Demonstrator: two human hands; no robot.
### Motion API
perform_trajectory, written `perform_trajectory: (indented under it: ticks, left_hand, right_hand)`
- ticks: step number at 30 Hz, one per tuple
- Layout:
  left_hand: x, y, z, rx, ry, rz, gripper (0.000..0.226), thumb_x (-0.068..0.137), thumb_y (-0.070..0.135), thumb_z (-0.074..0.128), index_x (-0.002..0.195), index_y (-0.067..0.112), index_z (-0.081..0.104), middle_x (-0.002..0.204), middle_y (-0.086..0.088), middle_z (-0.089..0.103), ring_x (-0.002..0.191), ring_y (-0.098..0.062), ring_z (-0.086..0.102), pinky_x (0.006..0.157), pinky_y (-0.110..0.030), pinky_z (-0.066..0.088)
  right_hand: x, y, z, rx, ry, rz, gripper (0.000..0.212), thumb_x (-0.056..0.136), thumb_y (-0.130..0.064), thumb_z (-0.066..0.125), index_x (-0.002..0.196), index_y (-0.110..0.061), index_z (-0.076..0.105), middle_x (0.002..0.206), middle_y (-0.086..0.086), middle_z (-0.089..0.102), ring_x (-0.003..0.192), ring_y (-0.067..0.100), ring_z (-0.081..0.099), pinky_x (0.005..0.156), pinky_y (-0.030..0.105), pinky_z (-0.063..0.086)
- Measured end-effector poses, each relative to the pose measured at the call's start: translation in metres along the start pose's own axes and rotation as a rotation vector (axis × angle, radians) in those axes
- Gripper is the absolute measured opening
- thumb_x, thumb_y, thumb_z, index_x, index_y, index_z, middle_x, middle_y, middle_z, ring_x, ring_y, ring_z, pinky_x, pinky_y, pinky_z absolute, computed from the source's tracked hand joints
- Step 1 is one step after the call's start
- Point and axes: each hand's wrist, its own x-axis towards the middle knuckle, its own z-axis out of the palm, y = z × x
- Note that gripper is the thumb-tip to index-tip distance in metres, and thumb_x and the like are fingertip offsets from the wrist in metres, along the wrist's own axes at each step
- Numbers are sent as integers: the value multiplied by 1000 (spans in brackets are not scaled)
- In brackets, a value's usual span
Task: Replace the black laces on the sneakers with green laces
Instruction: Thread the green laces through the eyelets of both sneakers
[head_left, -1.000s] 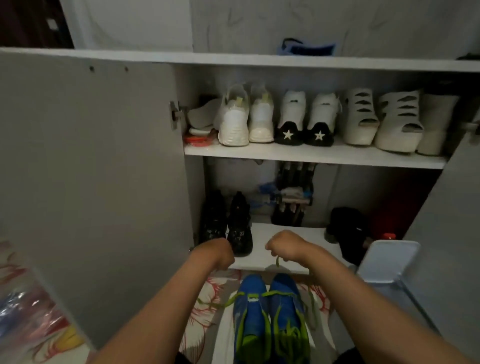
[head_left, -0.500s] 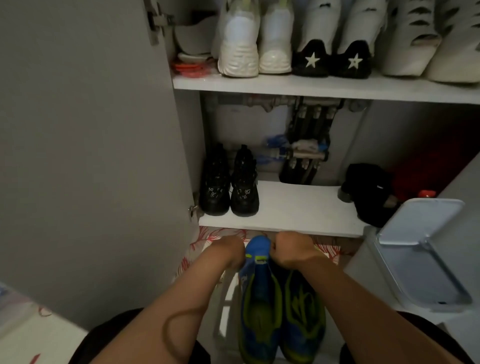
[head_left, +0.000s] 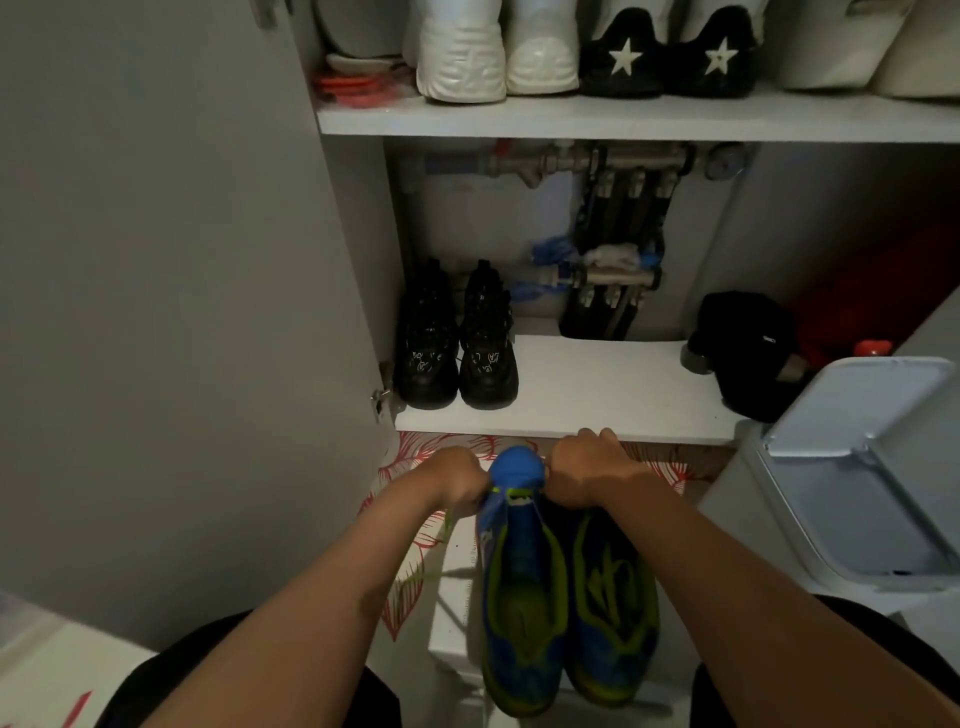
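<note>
Both hands have edged forward with the blue sneakers (head_left: 519, 597) since half a second ago, and the right hand (head_left: 587, 475) now has its knuckles at the front edge of the lower shelf (head_left: 597, 395). Left hand (head_left: 457, 480) fingers curl round one toe, right fingers over the other. The pair hangs side by side, toes away, green laces (head_left: 613, 577) threaded in
</note>
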Motion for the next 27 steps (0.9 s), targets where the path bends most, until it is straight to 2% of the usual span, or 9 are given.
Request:
perform_trajectory:
  ticks: [3, 8, 10, 13, 16, 19, 22, 24, 27]
  left_hand:
    - [-4, -6, -4, -109, 32, -27, 28, 87, 22, 58, 85, -3, 71, 89, -17, 75, 76, -25, 67, 78, -37, 54]
    - [-7, -7, -3, -199, -4, -122, 27, 90, 25, 59, 90, 0, 70, 80, -11, 76, 61, -17, 71, 60, -26, 52]
    - [-8, -8, -3, -242, -12, -107, 26, 91, 24, 62, 90, -1, 68, 81, -13, 76, 67, -20, 73, 58, -25, 49]
    - [-12, -13, -5, -329, -10, -51, 20, 91, 10, 62, 73, 7, 56, 81, -21, 73, 73, -25, 75, 56, -27, 47]
    - [-13, -17, -3, -379, 79, -58, 32, 90, -1, 58, 67, 13, 42, 69, -17, 66, 67, -25, 74, 52, -28, 44]
    - [-10, -15, -4, -231, 207, -45, 26, 88, 4, 62, 68, 11, 47, 69, -10, 62, 66, -21, 72, 46, -21, 45]
    - [-9, -14, -8, 59, 182, -74, 14, 90, 19, 64, 84, 6, 65, 87, -11, 70, 78, -22, 72, 66, -28, 55]
    - [-10, -15, -9, 232, 149, -107, 26, 92, 29, 62, 102, 5, 66, 107, -13, 68, 97, -25, 67, 78, -31, 53]
    - [-17, -12, -11, 401, 132, -88, 56, 92, 44, 61, 134, 10, 51, 137, -13, 51, 124, -29, 50, 96, -36, 47]
  right_hand:
    - [1, 3, 6, 31, 29, -19, 41, 96, -42, 49, 126, -16, 58, 129, 8, 57, 123, 27, 44, 102, 38, 32]
    - [2, 2, 12, 147, 84, -33, 38, 95, -44, 46, 113, -17, 65, 121, 13, 62, 112, 29, 52, 89, 35, 41]
    - [2, -3, 14, 169, 94, -26, 46, 93, -53, 45, 116, -17, 63, 122, 11, 63, 113, 28, 53, 89, 35, 43]
    - [-1, -6, 13, 123, 86, -16, 63, 87, -71, 47, 116, -18, 62, 118, 6, 63, 114, 25, 51, 90, 37, 43]
    - [-3, -3, 11, 121, 83, -25, 61, 83, -74, 49, 110, -21, 62, 115, 4, 64, 112, 24, 50, 88, 37, 43]
    - [-6, -1, 9, 140, 57, -23, 53, 85, -73, 48, 99, -23, 57, 111, 3, 64, 111, 23, 49, 87, 37, 44]
    - [-10, -1, 5, 162, 50, -37, 46, 90, -67, 46, 98, -23, 56, 112, 4, 64, 112, 23, 49, 89, 37, 43]
    - [-13, 0, 3, 219, 41, -42, 38, 93, -55, 49, 103, -20, 62, 113, 6, 62, 111, 24, 50, 85, 33, 42]
    - [-19, 7, -5, 332, 104, -46, 24, 84, -28, 60, 105, -19, 69, 112, 6, 62, 103, 24, 57, 81, 30, 48]
